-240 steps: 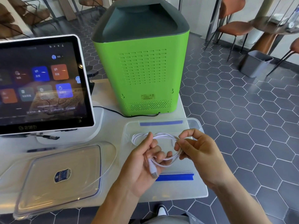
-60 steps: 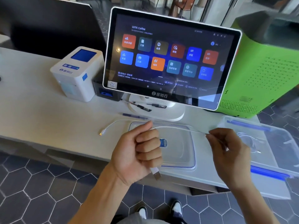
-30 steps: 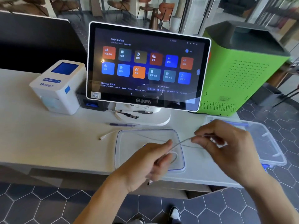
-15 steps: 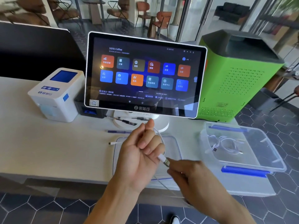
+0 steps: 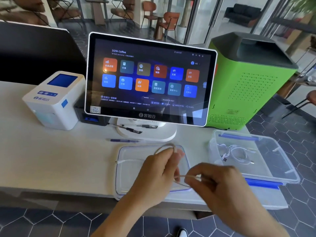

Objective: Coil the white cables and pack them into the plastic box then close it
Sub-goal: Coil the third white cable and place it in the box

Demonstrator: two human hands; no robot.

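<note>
There are two bare hands, one clear plastic box (image 5: pixel 283 171), one flat clear lid (image 5: pixel 130 156), one white touchscreen terminal (image 5: pixel 150 79), one green machine (image 5: pixel 248 86), one white printer (image 5: pixel 53 100) and three pens.

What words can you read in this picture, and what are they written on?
"SOTA Coffee": top left of the touchscreen.
"客如云": bottom bezel of the touchscreen, and the front of the white label printer.
Tile labels, the small status lines and the QR code on the touchscreen: too small or blurred to read.
Sticker on the green machine: unreadable.
</note>
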